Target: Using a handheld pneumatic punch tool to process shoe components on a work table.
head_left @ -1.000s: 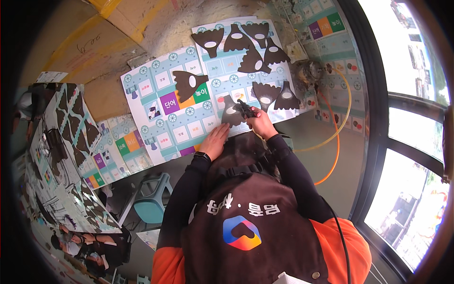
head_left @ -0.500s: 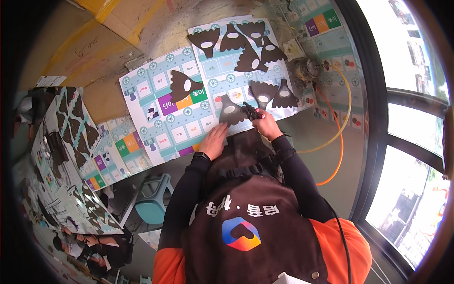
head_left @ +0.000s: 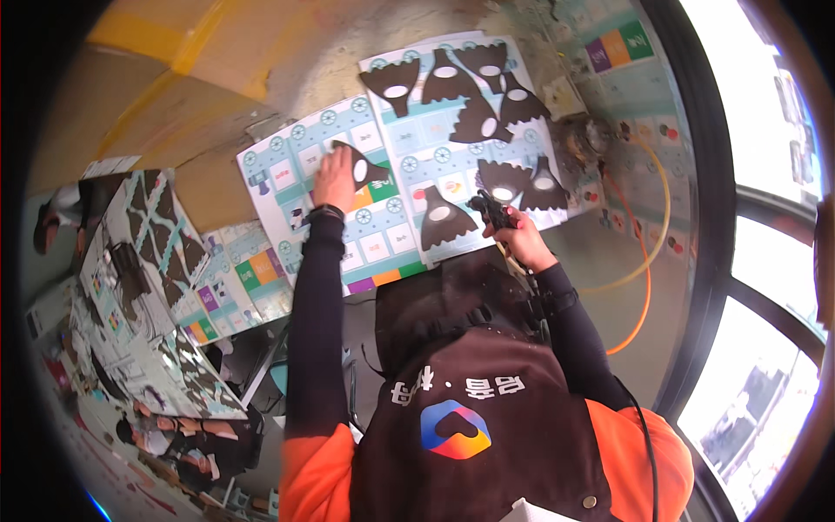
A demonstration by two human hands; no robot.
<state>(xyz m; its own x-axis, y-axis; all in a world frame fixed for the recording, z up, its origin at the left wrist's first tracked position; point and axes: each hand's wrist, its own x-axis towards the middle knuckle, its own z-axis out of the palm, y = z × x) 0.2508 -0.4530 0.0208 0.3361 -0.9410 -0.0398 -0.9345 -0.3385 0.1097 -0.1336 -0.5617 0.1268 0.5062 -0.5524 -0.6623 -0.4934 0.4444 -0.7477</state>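
My left hand (head_left: 334, 181) lies over the left scalloped edge of a dark brown paper cutout (head_left: 365, 169), fingers stretched out. The cutout is shaped like a flared dress with a white oval, and sits on the left printed sheet (head_left: 270, 181). In my right hand (head_left: 524, 241) is a black spray gun (head_left: 492, 209), its thin hose running down past my wrist. Just left of the gun, another dark cutout (head_left: 444, 228) lies flat near the front edge of the right sheet. Two similar cutouts, one (head_left: 504, 181) and another (head_left: 545, 190), lie beyond the gun.
Several more dark cutouts (head_left: 450, 80) cover the far part of the right sheet. Yellow (head_left: 668, 200) and orange (head_left: 645, 296) hoses curve down at the right, beside a window frame (head_left: 696, 174). At left stands another table (head_left: 156, 304) with cutouts, people nearby. Cardboard (head_left: 165, 78) lies behind.
My left hand has left the near cutout and reached up-left onto the cutout on the left sheet. My right hand with the spray gun has drawn slightly right, away from the near cutout.
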